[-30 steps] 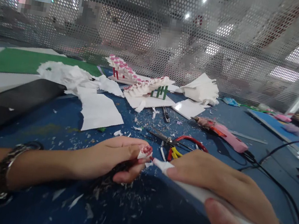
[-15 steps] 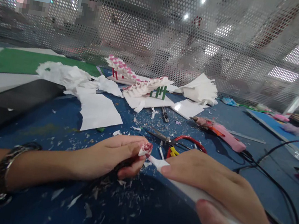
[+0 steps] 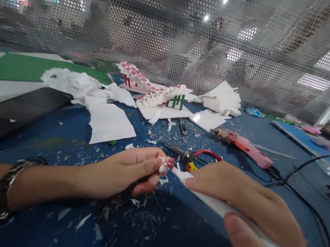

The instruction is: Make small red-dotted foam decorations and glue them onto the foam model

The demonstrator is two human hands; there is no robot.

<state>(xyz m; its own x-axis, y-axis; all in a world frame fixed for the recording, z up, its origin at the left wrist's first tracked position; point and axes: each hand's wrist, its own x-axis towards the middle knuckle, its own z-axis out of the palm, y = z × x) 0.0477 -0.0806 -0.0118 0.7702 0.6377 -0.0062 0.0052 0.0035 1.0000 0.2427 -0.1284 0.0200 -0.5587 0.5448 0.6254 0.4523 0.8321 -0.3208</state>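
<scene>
My left hand (image 3: 134, 171) pinches a small white paper flower (image 3: 165, 165) between thumb and fingers. Its bud-like end is dark pink and faces right. My right hand (image 3: 244, 214) is closed around a long white marker (image 3: 211, 203), held slanted like a pen. The pinkish marker tip sits just right of the flower's coloured end; whether they touch I cannot tell. Behind my right hand lie scissors (image 3: 207, 153) with red and yellow handles, partly hidden by that hand.
Paper scraps litter the blue table (image 3: 66, 123). A pink glue gun (image 3: 251, 150) with a black cable lies at the right. Behind are a paper model (image 3: 164, 93) with pink-tipped pieces and crumpled tissue (image 3: 76, 84). At the left lies a black phone-like slab (image 3: 9, 117).
The flower has turned, so its pink end now faces right instead of toward me. The marker and my right hand have shifted slightly to the right.
</scene>
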